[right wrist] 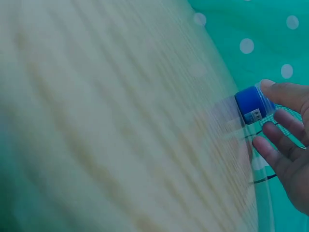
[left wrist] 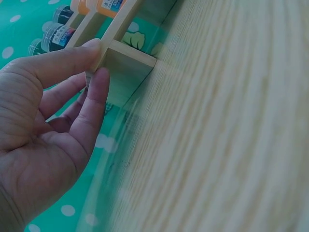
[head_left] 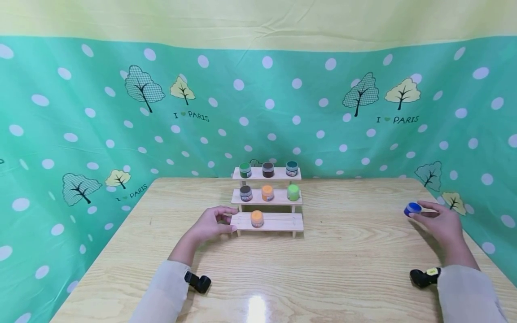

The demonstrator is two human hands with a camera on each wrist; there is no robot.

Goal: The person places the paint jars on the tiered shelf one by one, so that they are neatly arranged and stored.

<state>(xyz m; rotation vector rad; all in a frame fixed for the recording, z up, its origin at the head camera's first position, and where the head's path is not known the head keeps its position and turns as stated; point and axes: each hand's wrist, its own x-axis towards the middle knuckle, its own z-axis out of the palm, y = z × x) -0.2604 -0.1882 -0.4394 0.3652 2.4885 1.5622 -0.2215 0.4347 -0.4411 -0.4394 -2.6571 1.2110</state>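
Note:
A blue paint jar [head_left: 413, 209] is at the right side of the table; my right hand [head_left: 440, 224] pinches it between thumb and fingers. In the right wrist view the blue jar [right wrist: 252, 104] is tilted close over the wood, thumb at its lid end. My left hand [head_left: 212, 223] grips the left end of the bottom step of a three-tier wooden stand [head_left: 282, 222]. The left wrist view has thumb and forefinger at that step's end [left wrist: 126, 52]. On the bottom step stands a light orange jar [head_left: 256, 219].
The middle step bears a dark grey jar [head_left: 246, 193], an orange jar [head_left: 267, 193] and a light green jar [head_left: 293, 192]. Above stand a green jar [head_left: 245, 170], a dark brown jar [head_left: 268, 169] and a teal jar [head_left: 291, 168]. A polka-dot curtain [head_left: 226, 98] hangs behind the table [head_left: 323, 264].

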